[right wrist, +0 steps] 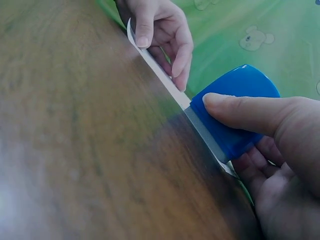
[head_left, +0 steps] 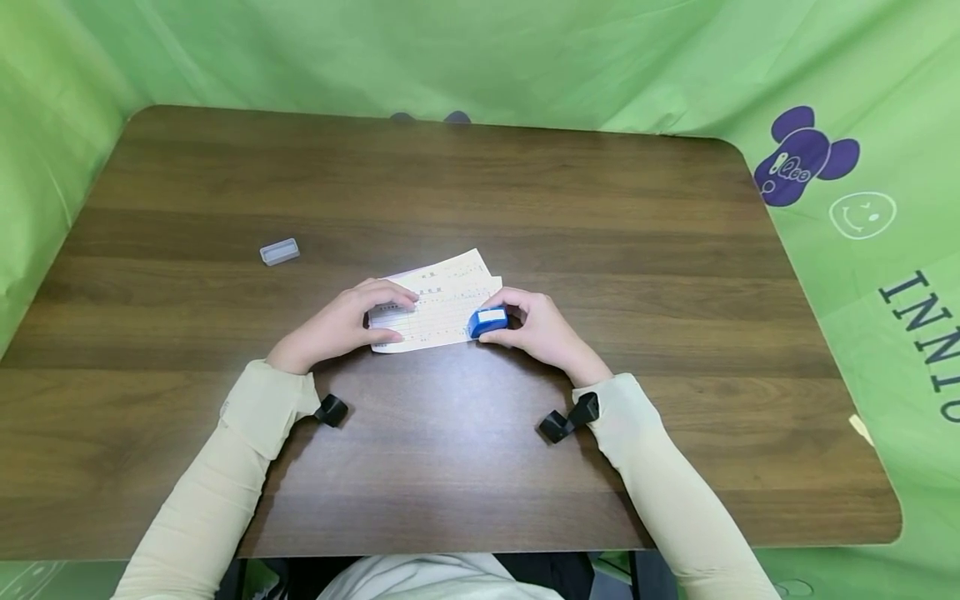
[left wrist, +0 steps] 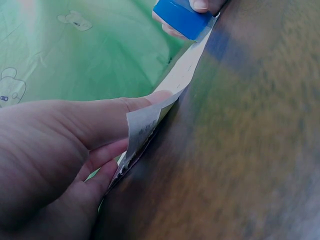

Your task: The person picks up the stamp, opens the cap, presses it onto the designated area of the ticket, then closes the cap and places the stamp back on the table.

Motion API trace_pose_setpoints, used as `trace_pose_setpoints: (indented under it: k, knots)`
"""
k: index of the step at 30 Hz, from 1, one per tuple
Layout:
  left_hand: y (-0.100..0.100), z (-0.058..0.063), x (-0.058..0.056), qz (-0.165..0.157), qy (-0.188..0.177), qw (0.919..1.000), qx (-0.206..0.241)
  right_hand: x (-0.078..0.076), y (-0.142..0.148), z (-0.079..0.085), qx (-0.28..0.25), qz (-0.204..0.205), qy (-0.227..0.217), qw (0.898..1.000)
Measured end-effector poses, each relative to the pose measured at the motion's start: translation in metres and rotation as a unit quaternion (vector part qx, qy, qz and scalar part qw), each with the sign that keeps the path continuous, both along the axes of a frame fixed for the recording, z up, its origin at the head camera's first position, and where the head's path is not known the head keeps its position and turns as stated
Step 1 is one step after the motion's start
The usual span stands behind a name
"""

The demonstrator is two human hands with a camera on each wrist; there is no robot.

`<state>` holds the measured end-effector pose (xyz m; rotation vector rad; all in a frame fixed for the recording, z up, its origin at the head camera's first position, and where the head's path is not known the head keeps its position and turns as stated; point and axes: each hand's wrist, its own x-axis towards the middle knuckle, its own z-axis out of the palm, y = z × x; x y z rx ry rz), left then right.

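Observation:
My right hand [head_left: 542, 327] grips a blue stamp [head_left: 489, 321] with a white label on top, the thumb on its near side. In the right wrist view the foot of the stamp [right wrist: 235, 107] stands on the right end of the printed paper forms [head_left: 442, 308]. My left hand [head_left: 352, 321] rests on the left end of the forms, its thumb and fingers spread apart. In the left wrist view a corner of the paper [left wrist: 142, 122] curls up beside the left thumb.
A small clear plastic cap [head_left: 280, 252] lies on the brown wooden table [head_left: 525, 200], left of and beyond the forms. Green cloth [head_left: 450, 50] hangs around the table. A small pale piece [head_left: 861, 429] sits at the table's right edge.

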<state>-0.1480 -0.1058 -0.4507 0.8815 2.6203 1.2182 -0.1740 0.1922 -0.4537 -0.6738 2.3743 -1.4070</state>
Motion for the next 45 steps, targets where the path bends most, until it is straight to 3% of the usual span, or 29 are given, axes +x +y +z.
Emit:
trace_pose_setpoints:
  k: [12, 22, 35, 45]
  knots:
    - [0.0008, 0.0003, -0.0001, 0.0, 0.003, 1.0, 0.0, -0.0009, 0.0014, -0.0016, -0.018, -0.004, -0.017, 1.0]
    - [0.0016, -0.0008, 0.0004, -0.005, 0.012, 0.9999, 0.0, -0.0003, 0.0007, -0.0021, -0.071, -0.002, -0.019, 0.997]
    - [0.0005, 0.0011, 0.0004, -0.004, 0.007, 1.0, -0.004, -0.0024, 0.0012, -0.0035, -0.13, -0.032, -0.052, 0.99]
    - [-0.0019, -0.001, -0.0007, -0.007, 0.005, 1.0, 0.0, -0.0048, 0.0005, -0.0071, -0.144, -0.055, -0.066, 0.986]
